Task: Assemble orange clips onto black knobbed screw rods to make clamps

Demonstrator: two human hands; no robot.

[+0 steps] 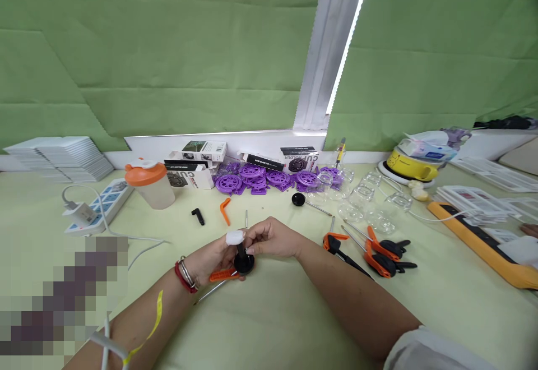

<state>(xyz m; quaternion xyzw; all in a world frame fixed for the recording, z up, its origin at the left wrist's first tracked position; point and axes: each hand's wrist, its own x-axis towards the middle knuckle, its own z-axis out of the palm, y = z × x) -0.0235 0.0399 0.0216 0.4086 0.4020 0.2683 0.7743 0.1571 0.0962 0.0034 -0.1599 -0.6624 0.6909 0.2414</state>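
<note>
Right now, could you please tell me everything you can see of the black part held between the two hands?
The black part is a short dark post, plastic by the look of it, that widens into a round base. It stands roughly upright just above the pale green table. The left hand grips it from the side, a white-wrapped fingertip at its top; the right hand pinches its upper end. An orange piece and a thin metal rod run out beside the base; whether they are joined to it is hidden.

Both hands (pixel 247 249) meet at the frame's centre on the tabletop (pixel 269 314). Behind them, along the wall, lie boxes (pixel 197 160) and a row of wheels (pixel 264 178). The shaker cup (pixel 149 182) and power strip (pixel 101 204) sit at left, clamps (pixel 378 249) at right, stacked trays (pixel 63 157) far left.
</note>
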